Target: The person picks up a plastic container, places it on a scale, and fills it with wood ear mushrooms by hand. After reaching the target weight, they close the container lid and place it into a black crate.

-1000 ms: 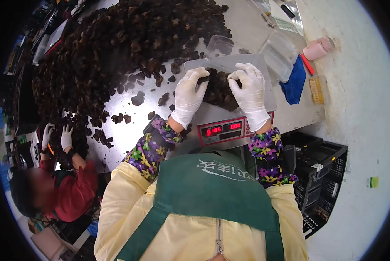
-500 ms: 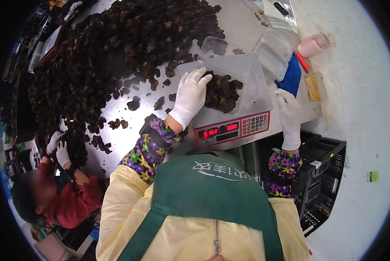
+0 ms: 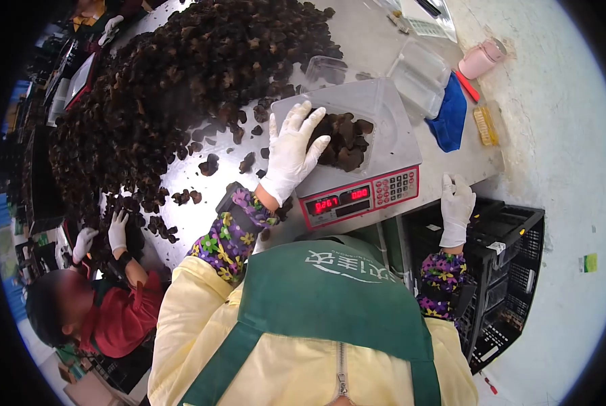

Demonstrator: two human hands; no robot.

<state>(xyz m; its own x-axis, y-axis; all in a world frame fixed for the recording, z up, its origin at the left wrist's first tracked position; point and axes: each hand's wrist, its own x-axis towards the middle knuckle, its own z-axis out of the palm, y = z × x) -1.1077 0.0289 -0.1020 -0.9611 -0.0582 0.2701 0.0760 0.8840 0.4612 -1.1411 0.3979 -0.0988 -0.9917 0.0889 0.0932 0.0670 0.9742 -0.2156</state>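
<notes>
My left hand (image 3: 295, 152), in a white glove, lies over the left side of a clear plastic tray (image 3: 367, 152) with its fingers spread. Its fingertips rest against dark brown mushroom pieces (image 3: 345, 141) in the tray; whether the palm presses on them is hidden. The tray sits on a red and grey digital scale (image 3: 362, 197), whose lit display reads about 0.267. My right hand (image 3: 457, 210), also gloved, hangs just off the table's edge, above black crates. Its fingers are loosely bent and apart, with nothing seen in them.
A big heap of mushrooms (image 3: 181, 81) covers the table's left. Clear trays (image 3: 419, 78), a blue cloth (image 3: 450, 118), a pink bottle (image 3: 482, 59) and a yellow brush-like block (image 3: 485, 126) lie beyond the scale. Black crates (image 3: 502, 271) stand at right. A co-worker (image 3: 113, 311) handles mushrooms at left.
My left hand has spread its fingers over the tray. My right hand has drawn back from beside the scale toward me. The display has gone from about 0.162 to 0.267.
</notes>
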